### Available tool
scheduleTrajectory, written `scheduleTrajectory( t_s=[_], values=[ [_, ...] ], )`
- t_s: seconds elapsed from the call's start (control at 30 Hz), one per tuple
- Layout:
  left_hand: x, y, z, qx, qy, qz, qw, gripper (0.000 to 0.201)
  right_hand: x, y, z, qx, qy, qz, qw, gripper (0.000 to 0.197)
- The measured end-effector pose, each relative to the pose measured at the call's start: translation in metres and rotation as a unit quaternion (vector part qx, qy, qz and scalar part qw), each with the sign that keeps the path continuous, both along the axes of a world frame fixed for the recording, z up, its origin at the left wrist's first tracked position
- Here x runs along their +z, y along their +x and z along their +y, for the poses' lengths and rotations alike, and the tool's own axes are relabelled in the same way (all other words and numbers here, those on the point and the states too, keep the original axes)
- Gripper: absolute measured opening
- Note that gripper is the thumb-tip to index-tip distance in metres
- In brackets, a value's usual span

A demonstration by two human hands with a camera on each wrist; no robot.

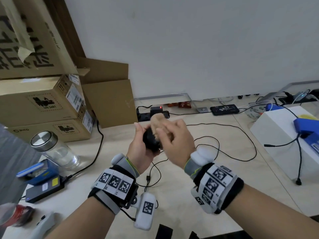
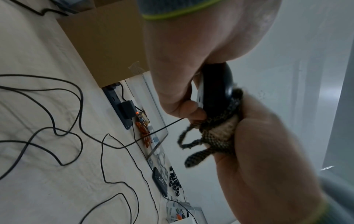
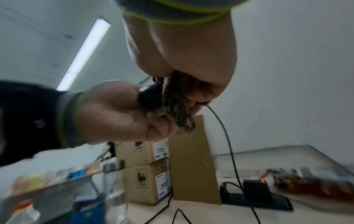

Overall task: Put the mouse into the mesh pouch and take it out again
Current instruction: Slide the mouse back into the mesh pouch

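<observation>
Head view: both hands are raised above the table, close together at mid-frame. The mouse, black and rounded, is gripped in the left hand, with the thumb extended upward along its far side and the remaining fingers curled beneath it. The right hand is positioned just beside it, back of the hand turned up, with the fingers bent toward the mouse; motion blur is present here. The mesh pouch is seen as a tan bundle above the two hands.

In the left wrist view, the mouse is clamped between palm and fingers of the left hand, and its front end is covered by the pouch. The pouch is pinched by the right hand, and its drawstrings hang loose below. The rear of the mouse remains exposed.

In the right wrist view, the gathered pouch is held in the curled fingers of the right hand, touching the mouse. A thin black cable hangs down toward the table.
</observation>
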State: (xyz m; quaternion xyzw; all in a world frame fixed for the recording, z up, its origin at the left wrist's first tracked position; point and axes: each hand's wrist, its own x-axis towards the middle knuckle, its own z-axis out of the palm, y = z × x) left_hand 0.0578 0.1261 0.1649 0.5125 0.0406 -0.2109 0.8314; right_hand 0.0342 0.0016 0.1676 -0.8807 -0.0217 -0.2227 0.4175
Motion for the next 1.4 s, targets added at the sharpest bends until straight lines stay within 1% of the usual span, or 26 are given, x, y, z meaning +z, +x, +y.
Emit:
scheduleTrajectory(
  t_s=[0.07,0.1,0.17,0.23,0.33,0.4,0.47,0.57,0.67,0.77,0.83,0.9,1.0,1.03,1.1,1.13,1.2,1.27,1.33,1.37,1.4],
  values=[
    [0.000,0.000,0.002,0.018,-0.014,0.022,0.999,0.077,0.002,-0.014,0.010,0.063,-0.049,-0.037,0.996,0.040],
    [0.000,-0.001,0.002,0.022,-0.020,0.026,0.999,0.078,0.002,-0.016,0.010,0.086,-0.076,-0.048,0.992,0.041],
    [0.001,-0.002,0.002,0.015,-0.012,0.014,1.000,0.077,0.000,-0.012,0.003,0.098,-0.100,-0.074,0.987,0.039],
    [0.001,-0.003,0.001,0.005,0.005,-0.014,1.000,0.070,-0.002,-0.001,-0.008,0.067,-0.073,-0.080,0.992,0.039],
    [0.002,-0.005,-0.001,0.015,0.035,-0.042,0.998,0.060,-0.003,0.020,-0.023,-0.014,0.027,-0.003,1.000,0.036],
    [0.004,-0.005,-0.002,0.024,0.041,-0.049,0.998,0.059,-0.002,0.026,-0.023,-0.034,0.061,0.030,0.997,0.038],
    [0.004,-0.004,-0.002,0.041,0.040,-0.043,0.997,0.057,-0.002,0.018,-0.015,-0.032,0.024,0.029,0.999,0.042],
    [0.007,-0.002,-0.001,0.057,0.044,-0.026,0.997,0.057,-0.004,0.003,-0.007,-0.031,-0.060,-0.033,0.997,0.047],
    [0.010,-0.004,-0.005,0.036,0.047,-0.006,0.998,0.065,-0.005,-0.007,-0.002,0.023,-0.094,-0.070,0.993,0.041],
    [0.009,-0.004,-0.008,0.037,0.016,0.031,0.999,0.081,-0.007,-0.015,0.006,0.098,-0.108,-0.098,0.984,0.038],
    [0.007,-0.004,-0.006,0.041,-0.002,0.024,0.999,0.082,-0.008,-0.012,0.002,0.114,-0.111,-0.107,0.981,0.036],
    [0.007,-0.004,-0.004,0.033,-0.008,-0.015,0.999,0.070,-0.005,-0.002,-0.011,0.089,-0.090,-0.093,0.988,0.035],
    [0.008,-0.006,0.000,0.032,0.016,-0.041,0.999,0.039,-0.001,0.013,-0.027,0.014,0.000,-0.015,1.000,0.035],
    [0.007,-0.007,0.001,0.030,0.022,-0.038,0.999,0.033,0.001,0.017,-0.030,-0.008,0.043,0.007,0.999,0.031],
    [0.009,-0.008,0.003,0.030,0.007,-0.012,0.999,0.026,0.003,0.023,-0.036,-0.054,0.136,0.036,0.989,0.028],
    [0.009,-0.007,0.003,0.037,-0.010,0.007,0.999,0.025,0.005,0.023,-0.038,-0.069,0.175,0.045,0.981,0.027],
    [0.011,-0.004,0.003,0.055,-0.041,0.050,0.996,0.028,0.007,0.020,-0.038,-0.066,0.228,0.051,0.970,0.022],
    [0.014,-0.003,0.002,0.053,-0.041,0.083,0.994,0.030,0.005,0.019,-0.035,-0.049,0.244,0.041,0.968,0.016],
    [0.013,-0.002,-0.001,0.032,-0.007,0.096,0.995,0.034,0.001,0.017,-0.029,-0.042,0.211,0.026,0.976,0.032],
    [0.013,-0.003,-0.004,0.023,0.008,0.093,0.995,0.036,-0.002,0.013,-0.025,-0.030,0.179,0.009,0.983,0.037],
    [0.013,-0.003,-0.006,0.022,0.018,0.087,0.996,0.039,-0.005,0.008,-0.019,-0.010,0.143,-0.011,0.990,0.035]
  ],
)
